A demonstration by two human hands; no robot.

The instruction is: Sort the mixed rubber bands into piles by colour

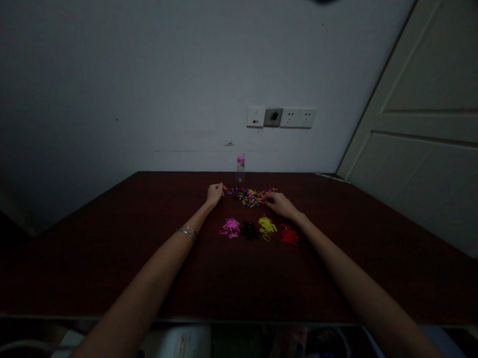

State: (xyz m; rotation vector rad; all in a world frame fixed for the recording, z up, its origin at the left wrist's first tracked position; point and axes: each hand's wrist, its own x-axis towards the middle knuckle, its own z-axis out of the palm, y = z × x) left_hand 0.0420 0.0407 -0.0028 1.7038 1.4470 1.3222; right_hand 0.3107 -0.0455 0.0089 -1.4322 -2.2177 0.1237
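A mixed pile of small colourful rubber bands [251,196] lies toward the back of the table. My left hand [215,193] rests at its left end, fingers curled closed; whatever they hold, if anything, is too small to make out. At the pile's right side, my right hand [279,203] reaches in with fingertips pinched on a rubber band. Nearer to me, four sorted heaps sit in a row: pink bands [231,227], black bands [250,230], yellow bands [267,226] and red bands [289,234].
Behind the pile, a clear bottle with a pink cap [240,168] stands upright near the wall. The dark red table [115,248] has its front edge close to me, with various items stored below. Wall sockets [281,117] and a pale door [429,123] are beyond.
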